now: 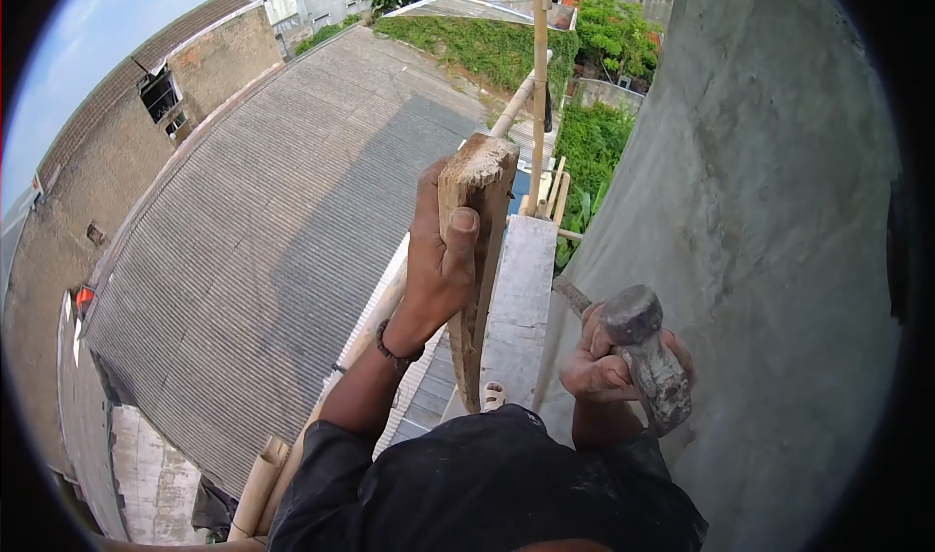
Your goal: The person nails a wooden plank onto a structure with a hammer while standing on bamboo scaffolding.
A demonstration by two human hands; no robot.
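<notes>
My left hand [443,265] is wrapped around a rough wooden board [477,182], its thumb pressed flat on the near face. The board stands roughly upright in front of me, its whitish, frayed end on top and its narrow end down by my foot. On the right, my right hand [604,362] grips a worn, grey-crusted hammer [660,381] close to its head. Part of the hammer's handle [573,297] sticks out to the upper left past my fingers. Board and hammer are apart.
A narrow grey plank walkway [521,304] runs ahead under my sandalled foot [494,396]. Along the right rises a grey plastered wall [769,260]. Bamboo poles [539,94] stand ahead and along the left edge. A corrugated roof [243,250] lies below on the left.
</notes>
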